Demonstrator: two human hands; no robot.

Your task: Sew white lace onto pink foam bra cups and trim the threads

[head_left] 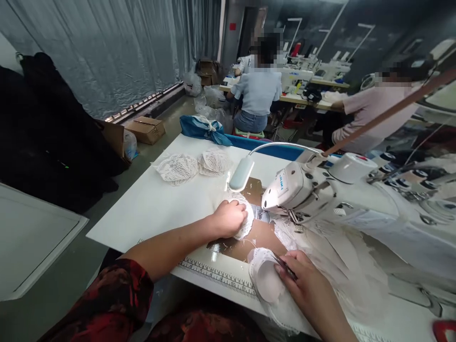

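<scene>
My left hand (230, 217) is closed in a loose fist on a piece of white lace (246, 222), pressing it onto the table just left of the sewing machine head (295, 187). My right hand (306, 280) lies near the table's front edge with its fingers closed on a round white lace-edged fabric piece (265, 275); a thin dark tool shows under the fingers. White fabric (335, 251) is bunched under the machine. A small white lamp (241, 174) on a bent neck hangs above my left hand.
Two stacks of white lace pieces (190, 166) lie at the far left of the white table (149, 209). A blue bag (203, 128) sits beyond the table. Cardboard boxes (145, 129) stand on the floor by the curtain. Two people sit at sewing tables behind.
</scene>
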